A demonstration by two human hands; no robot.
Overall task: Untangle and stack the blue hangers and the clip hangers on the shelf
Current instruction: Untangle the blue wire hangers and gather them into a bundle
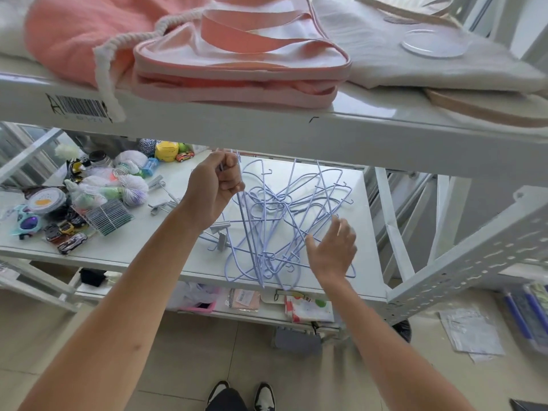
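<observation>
A tangled heap of pale blue wire hangers (284, 221) lies on the right part of the middle shelf (364, 232). My left hand (215, 189) is raised above the heap's left side, fingers closed on a blue hanger that slants down into the pile. My right hand (332, 250) hovers at the heap's right front, fingers spread, touching or just off the wires. Grey clip hangers (218, 229) lie under and left of my left wrist, with more clip hangers (161, 200) further left.
Toy cars (71, 241), sunglasses (26, 221), net bags and a round tin (47, 200) crowd the shelf's left part. The upper shelf (267, 123) overhangs close above, holding pink bags (237, 63). A perforated upright (462, 262) stands right.
</observation>
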